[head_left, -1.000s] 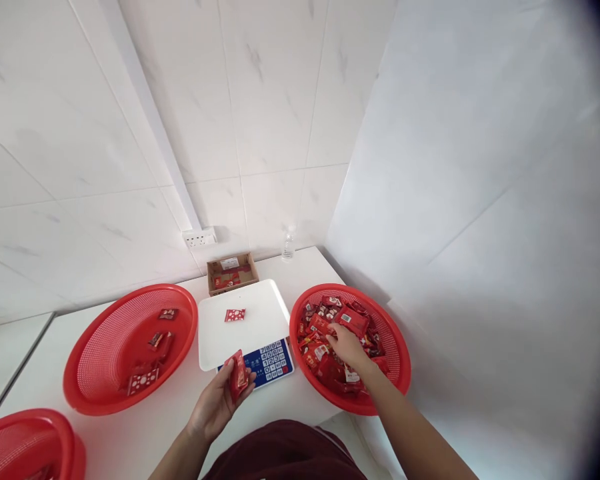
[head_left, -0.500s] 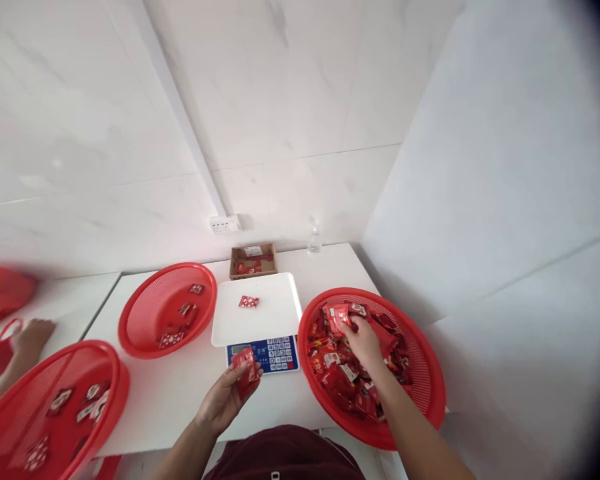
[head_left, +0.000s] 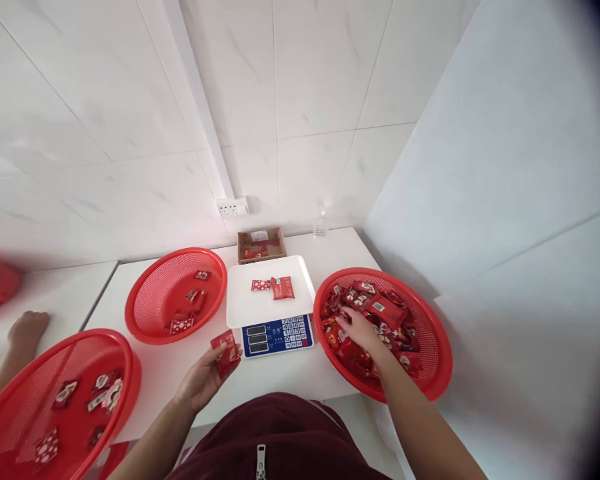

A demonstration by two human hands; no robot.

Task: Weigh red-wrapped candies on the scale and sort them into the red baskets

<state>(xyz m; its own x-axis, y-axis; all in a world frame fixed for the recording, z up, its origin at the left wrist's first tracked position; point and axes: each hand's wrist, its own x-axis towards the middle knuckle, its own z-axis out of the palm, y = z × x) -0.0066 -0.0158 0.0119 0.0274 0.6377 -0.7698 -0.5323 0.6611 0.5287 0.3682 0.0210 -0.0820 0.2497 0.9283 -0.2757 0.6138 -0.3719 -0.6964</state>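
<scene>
My left hand (head_left: 201,381) is closed on a red snack packet (head_left: 226,352), held in front of the scale's blue keypad (head_left: 279,335). My right hand (head_left: 361,335) reaches into the right-hand red basket (head_left: 439,365), its fingers curled among the heaped red packets (head_left: 386,311). What its fingertips pinch, if anything, is too small to make out. On the scale's white pan (head_left: 250,311) lie a spotted red-and-white packet (head_left: 261,285) and, touching or close beside it, a larger red packet (head_left: 283,288).
Left of the scale stands a red basket (head_left: 141,300) with several packets, and nearer me another (head_left: 130,393). Behind the scale are a cardboard box (head_left: 261,245) and a clear bottle (head_left: 321,225). Another person's hand (head_left: 29,328) rests at far left.
The red packet from my right hand now lies on the scale pan, and that hand is back among the packets in the basket. My left hand still holds its packet.
</scene>
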